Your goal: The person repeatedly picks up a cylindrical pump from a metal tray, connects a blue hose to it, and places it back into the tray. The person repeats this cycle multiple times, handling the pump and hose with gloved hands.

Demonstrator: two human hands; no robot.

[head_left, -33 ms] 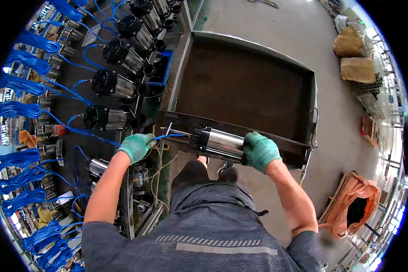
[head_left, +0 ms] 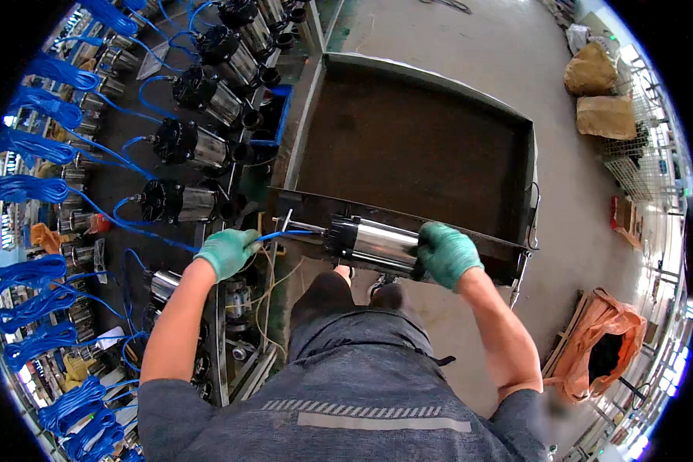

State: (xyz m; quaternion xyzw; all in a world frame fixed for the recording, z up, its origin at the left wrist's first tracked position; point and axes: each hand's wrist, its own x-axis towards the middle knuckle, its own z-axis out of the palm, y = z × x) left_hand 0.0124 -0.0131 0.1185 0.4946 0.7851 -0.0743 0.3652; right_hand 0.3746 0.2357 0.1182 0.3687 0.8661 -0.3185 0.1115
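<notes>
A submersible pump (head_left: pixel 381 243) with a shiny steel body and black ends lies on its side along the near edge of a brown metal tray (head_left: pixel 408 138). At its right end my right hand (head_left: pixel 449 256), in a green glove, is closed around the dark end. From the pump's left end a blue cable (head_left: pixel 292 232) runs past a metal T-shaped handle (head_left: pixel 286 222). My left hand (head_left: pixel 229 252), also green-gloved, pinches this cable left of the handle. The fingertips of both hands are partly hidden.
Several similar pumps (head_left: pixel 189 142) stand in rows at the left, with coiled blue cables (head_left: pixel 27 189) beyond them. A blue bin (head_left: pixel 286 100) sits left of the tray. Thin loose cords (head_left: pixel 272 285) hang near my left hand. On the right floor stands an orange sack (head_left: pixel 624 323).
Both hands have shifted very slightly: the left a little to the left, the right a little to the right. The holds on cable and pump look the same.
</notes>
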